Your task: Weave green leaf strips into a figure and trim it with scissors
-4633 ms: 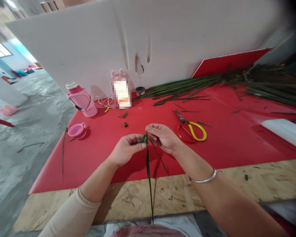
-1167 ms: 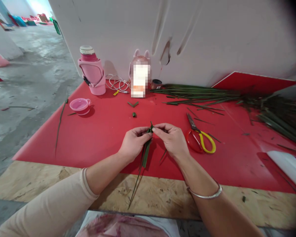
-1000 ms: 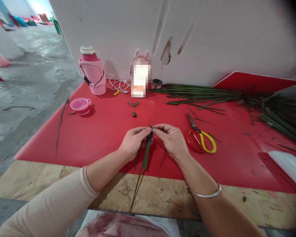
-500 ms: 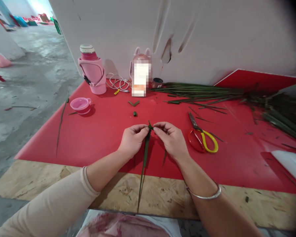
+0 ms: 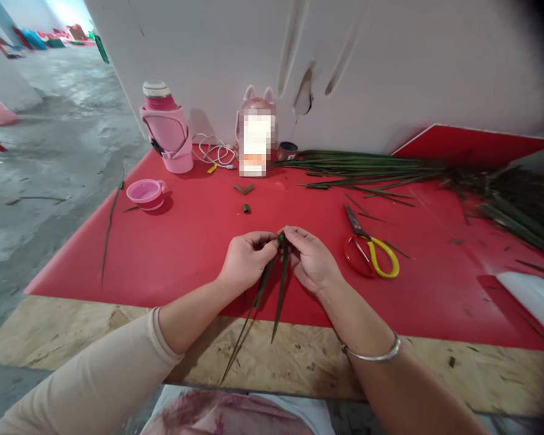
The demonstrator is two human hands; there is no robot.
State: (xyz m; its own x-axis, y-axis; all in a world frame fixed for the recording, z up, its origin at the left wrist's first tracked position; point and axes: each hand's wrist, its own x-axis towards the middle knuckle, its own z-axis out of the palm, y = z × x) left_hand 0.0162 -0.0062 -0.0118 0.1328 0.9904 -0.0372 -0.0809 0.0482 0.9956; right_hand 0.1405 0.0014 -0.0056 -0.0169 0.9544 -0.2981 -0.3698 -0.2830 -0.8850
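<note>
Between my two hands, above the red table covering, are long green leaf strips (image 5: 280, 296), gathered into a small fold at the top. My left hand (image 5: 249, 260) pinches that fold between thumb and fingers. From the other side my right hand (image 5: 312, 257) closes on the same spot, thumb and forefinger at the fold. The strips' pointed ends hang down toward the wooden edge, spread apart. Fingers partly cover the fold, so its exact shape is hidden. Beyond the hands lie a small rolled leaf piece (image 5: 246, 208) and a V-shaped leaf piece (image 5: 244, 189).
Scissors (image 5: 372, 248) with red and yellow handles lie to the right. A pile of long leaves (image 5: 367, 163) stretches along the back. A pink cup (image 5: 145, 193), a pink bottle (image 5: 170, 133), a white cable (image 5: 215, 151) and a blurred-out phone (image 5: 255, 145) stand or lie further back.
My right hand has turned and moved in against my left. The hanging leaf ends, close together before, have parted, one to the left and one to the right.
</note>
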